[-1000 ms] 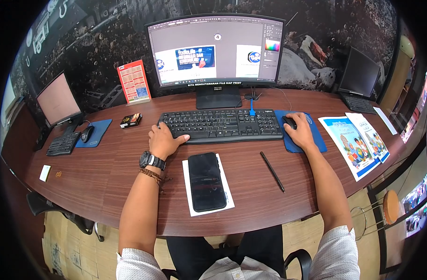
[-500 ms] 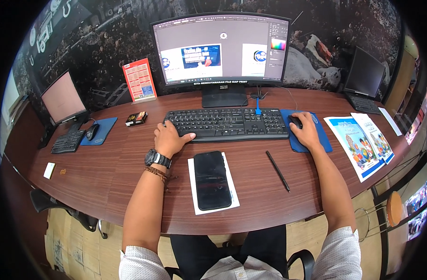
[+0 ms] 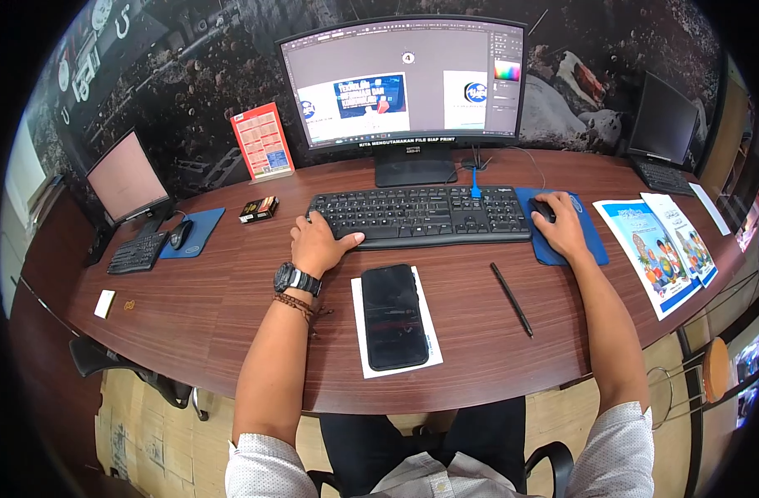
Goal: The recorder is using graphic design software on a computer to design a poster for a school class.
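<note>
The left hand, half open and grasping nothing, rests on the left end of the keyboard, which lies at twelve o'clock from the phone, while the right hand curls round the mouse on its pad at two o'clock.

Left hand rests, thumb spread, at the left end of a black keyboard. Right hand is closed over a dark mouse on a blue mouse pad. Curved monitor, lit, stands behind the keyboard. Black phone lies on white paper on the brown counter; black pen lies to its right, apart. Printed sheets lie right of the mouse pad; red-bordered calendar stands left of the monitor.
</note>
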The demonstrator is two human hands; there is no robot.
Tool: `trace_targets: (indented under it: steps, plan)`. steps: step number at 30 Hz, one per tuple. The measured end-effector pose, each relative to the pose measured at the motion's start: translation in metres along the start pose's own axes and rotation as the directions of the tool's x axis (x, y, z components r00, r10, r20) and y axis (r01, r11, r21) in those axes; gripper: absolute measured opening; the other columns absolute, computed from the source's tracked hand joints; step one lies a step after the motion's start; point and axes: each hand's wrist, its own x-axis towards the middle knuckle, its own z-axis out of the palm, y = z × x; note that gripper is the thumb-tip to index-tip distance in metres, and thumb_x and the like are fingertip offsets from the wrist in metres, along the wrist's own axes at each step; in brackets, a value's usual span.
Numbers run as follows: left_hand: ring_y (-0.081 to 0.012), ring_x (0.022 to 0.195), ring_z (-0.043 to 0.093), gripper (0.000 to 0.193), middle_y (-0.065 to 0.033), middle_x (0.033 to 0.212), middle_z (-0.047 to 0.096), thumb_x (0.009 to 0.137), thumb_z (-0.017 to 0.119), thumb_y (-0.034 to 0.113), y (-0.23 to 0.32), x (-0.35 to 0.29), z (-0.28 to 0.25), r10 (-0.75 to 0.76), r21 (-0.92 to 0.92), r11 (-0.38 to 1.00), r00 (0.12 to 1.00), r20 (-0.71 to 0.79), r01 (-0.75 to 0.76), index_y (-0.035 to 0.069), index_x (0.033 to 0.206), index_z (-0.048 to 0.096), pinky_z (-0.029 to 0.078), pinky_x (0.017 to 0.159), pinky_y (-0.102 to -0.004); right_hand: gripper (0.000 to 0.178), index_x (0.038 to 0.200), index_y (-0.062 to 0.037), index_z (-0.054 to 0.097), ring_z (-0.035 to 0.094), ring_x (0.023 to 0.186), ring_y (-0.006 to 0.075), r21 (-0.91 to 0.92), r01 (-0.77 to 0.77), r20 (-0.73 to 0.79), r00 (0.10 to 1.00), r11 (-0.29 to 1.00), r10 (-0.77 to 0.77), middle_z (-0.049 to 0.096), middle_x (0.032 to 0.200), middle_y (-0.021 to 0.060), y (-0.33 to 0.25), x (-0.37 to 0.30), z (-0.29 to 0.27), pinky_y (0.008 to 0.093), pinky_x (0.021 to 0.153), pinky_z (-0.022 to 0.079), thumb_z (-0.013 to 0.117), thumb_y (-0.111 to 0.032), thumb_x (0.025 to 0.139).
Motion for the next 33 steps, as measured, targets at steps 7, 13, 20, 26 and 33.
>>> trace_targets:
  steps: [7, 13, 20, 26, 33]
  plan:
    - [-0.048, 0.117, 0.051, 0.102, -0.0324, 0.127, 0.05, 0.07, 0.079, 0.065, 0.0005, 0.0005, 0.0003, -0.005, 0.008, 1.0, 1.0, 0.009, 0.005, -0.013, 0.126, 0.047, 0.05, 0.094, -0.0511, 0.037, 0.117, -0.0061, 0.066, 0.06, 0.11, 0.0351, 0.001, 0.007, -0.003, 1.0, 1.0, -0.007, 0.058, 0.119, 0.0143, 0.0034, -0.0001, 0.0009, 0.0412, 0.095, 0.048, 0.068, -0.021, 0.084]
    - [-0.0479, 0.118, 0.051, 0.101, -0.0323, 0.127, 0.05, 0.07, 0.079, 0.065, 0.0004, -0.0002, -0.0008, -0.006, 0.008, 1.0, 1.0, 0.003, 0.006, -0.013, 0.126, 0.047, 0.05, 0.094, -0.0511, 0.038, 0.118, -0.005, 0.065, 0.06, 0.111, 0.0352, 0.001, 0.01, -0.001, 1.0, 1.0, -0.01, 0.058, 0.12, 0.0145, 0.0024, 0.0004, 0.0005, 0.0413, 0.096, 0.048, 0.068, -0.022, 0.084]
    - [-0.0489, 0.117, 0.051, 0.1, -0.0325, 0.126, 0.05, 0.07, 0.079, 0.065, -0.001, 0.0011, 0.0016, 0.0, 0.005, 1.0, 1.0, -0.003, 0.0, -0.013, 0.124, 0.048, 0.05, 0.094, -0.0516, 0.038, 0.117, -0.0049, 0.066, 0.059, 0.112, 0.035, -0.006, -0.005, -0.002, 1.0, 1.0, 0.005, 0.058, 0.12, 0.0144, 0.0003, -0.0001, -0.0003, 0.0414, 0.097, 0.047, 0.068, -0.023, 0.084]
    - [-0.0486, 0.117, 0.051, 0.099, -0.0321, 0.125, 0.05, 0.071, 0.079, 0.065, 0.0002, -0.0001, -0.0009, 0.002, 0.0, 1.0, 1.0, 0.003, -0.002, -0.013, 0.124, 0.048, 0.05, 0.094, -0.0516, 0.038, 0.117, -0.0053, 0.066, 0.059, 0.112, 0.0349, 0.0, 0.011, 0.009, 1.0, 1.0, -0.011, 0.058, 0.12, 0.0144, -0.0019, -0.0005, -0.0013, 0.0414, 0.096, 0.047, 0.068, -0.023, 0.084]
    - [-0.0479, 0.117, 0.052, 0.099, -0.0321, 0.126, 0.05, 0.071, 0.079, 0.065, 0.0029, -0.0014, -0.0032, -0.005, 0.002, 1.0, 1.0, 0.013, 0.005, -0.013, 0.124, 0.048, 0.05, 0.093, -0.0508, 0.036, 0.115, -0.0051, 0.067, 0.06, 0.11, 0.0356, -0.015, 0.012, -0.004, 1.0, 1.0, -0.012, 0.058, 0.119, 0.0152, 0.0005, 0.001, -0.0008, 0.0416, 0.096, 0.048, 0.068, -0.021, 0.082]
